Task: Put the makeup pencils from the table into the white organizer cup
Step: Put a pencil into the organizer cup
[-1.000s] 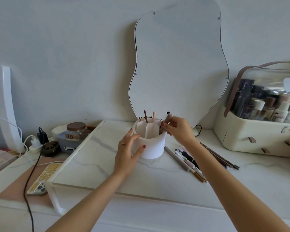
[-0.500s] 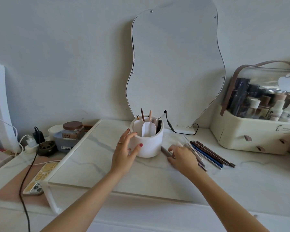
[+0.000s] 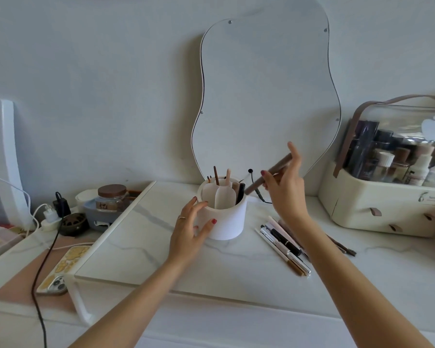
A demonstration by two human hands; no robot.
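Observation:
The white organizer cup (image 3: 227,222) stands on the marble tabletop with several pencils and brushes upright between its dividers. My left hand (image 3: 189,228) rests against the cup's left side, fingers spread around it. My right hand (image 3: 285,189) hovers just right of the cup and pinches a taupe makeup pencil (image 3: 276,169), tilted with its lower tip at the cup's right rim. Several more makeup pencils (image 3: 284,244) lie in a loose row on the table to the right of the cup, partly under my right forearm.
A wavy mirror (image 3: 264,96) leans on the wall behind the cup. A cream cosmetics case (image 3: 377,204) with bottles sits at the right. At the left are a jar (image 3: 111,198), chargers with a black cable (image 3: 42,259) and a phone (image 3: 60,270).
My right hand picked a taupe pencil off the table and lifted it up to the cup's right rim. My left hand stayed on the cup.

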